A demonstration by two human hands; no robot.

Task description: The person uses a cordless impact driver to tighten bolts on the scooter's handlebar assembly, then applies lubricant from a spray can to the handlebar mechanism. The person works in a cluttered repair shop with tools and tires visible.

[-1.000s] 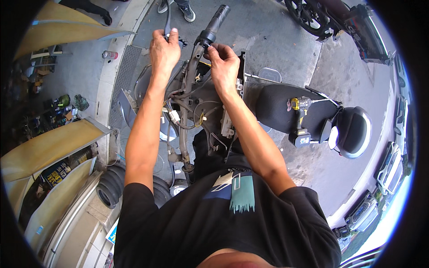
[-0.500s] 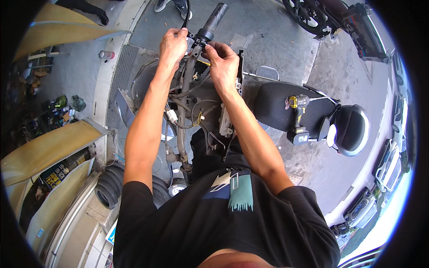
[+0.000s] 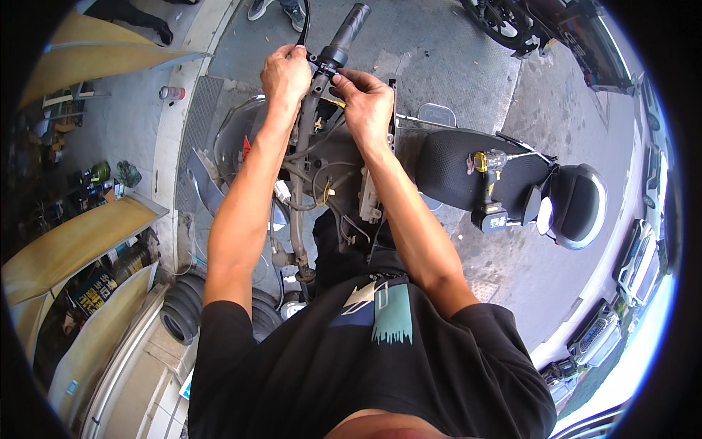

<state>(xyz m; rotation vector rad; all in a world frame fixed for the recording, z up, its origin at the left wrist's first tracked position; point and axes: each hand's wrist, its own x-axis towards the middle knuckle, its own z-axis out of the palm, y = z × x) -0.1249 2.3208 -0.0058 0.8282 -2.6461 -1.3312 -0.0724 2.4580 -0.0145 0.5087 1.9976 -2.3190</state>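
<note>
A bare scooter handlebar (image 3: 308,110) runs up the middle, with a black rubber grip (image 3: 351,31) at its far end. My left hand (image 3: 286,75) is closed at the base of a black brake lever (image 3: 306,22), on the left of the bar just below the grip. On the other side, my right hand (image 3: 365,107) has thumb and fingers pinched together against the small black clamp (image 3: 328,69) on the bar. Whatever lies between those fingertips is hidden. Below both hands, wiring with a white connector (image 3: 282,191) hangs loose around the steering column.
A yellow and black cordless drill (image 3: 490,190) lies on the scooter seat (image 3: 450,164) at right. Black tyres (image 3: 181,307) are stacked at lower left. A spray can (image 3: 172,93) stands on the floor further left. Another person's shoes (image 3: 295,16) show at the top.
My left hand has turned slightly at the lever base. My right hand stays at the clamp, almost unmoved. The whole view has shifted a little.
</note>
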